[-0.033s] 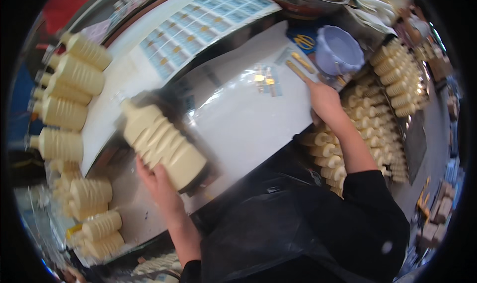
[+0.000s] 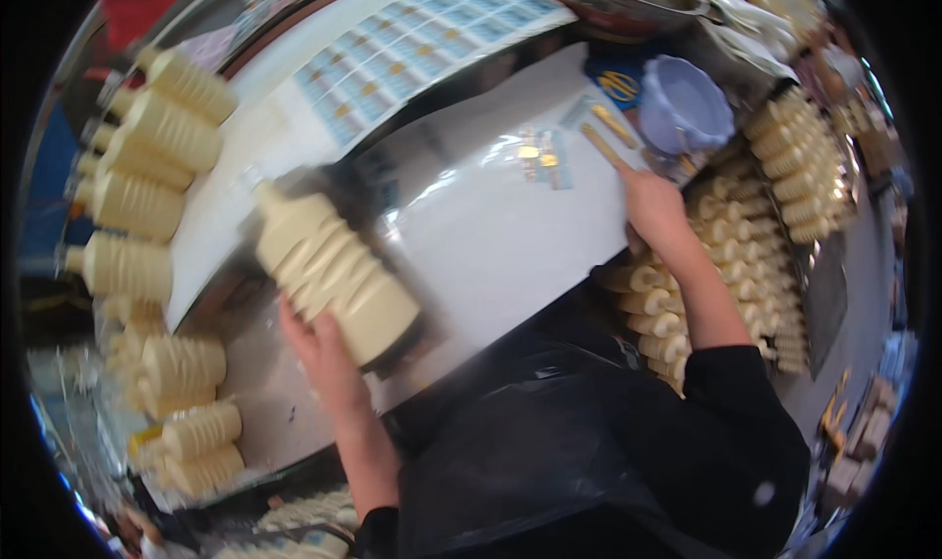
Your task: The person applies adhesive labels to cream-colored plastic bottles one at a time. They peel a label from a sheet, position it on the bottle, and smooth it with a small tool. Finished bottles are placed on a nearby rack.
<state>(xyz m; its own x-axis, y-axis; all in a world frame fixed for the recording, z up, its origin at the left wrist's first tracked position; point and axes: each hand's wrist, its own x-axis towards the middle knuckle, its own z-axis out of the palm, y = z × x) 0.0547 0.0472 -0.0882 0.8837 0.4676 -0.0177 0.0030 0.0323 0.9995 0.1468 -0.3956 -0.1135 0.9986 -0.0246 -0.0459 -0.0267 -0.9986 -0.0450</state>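
Observation:
A ribbed cream-coloured bottle (image 2: pixel 339 269) lies tilted over the left part of the worktable, its neck to the upper left. My left hand (image 2: pixel 329 353) is closed round the bottle's near side, thumb on top; part of the fingers is hidden. My right hand (image 2: pixel 655 209) is at the table's right edge, index finger extended along a flat tan stick (image 2: pixel 601 145), the other fingers curled. Whatever lies inside those fingers is hidden. Small blue-and-gold labels (image 2: pixel 545 157) lie on the white sheet (image 2: pixel 481 255) between my hands.
A sheet of blue labels (image 2: pixel 432 44) lies at the back. Cream bottles (image 2: pixel 162 132) line the left edge; many more stand in rows (image 2: pixel 731 255) at the right. A lilac tub (image 2: pixel 677 107) sits beyond my right hand, with a metal basin (image 2: pixel 628 0) behind it.
The whole view has shifted slightly, so everything appears a little farther right. My left hand keeps its hold on the bottle, and my right hand stays at the stick.

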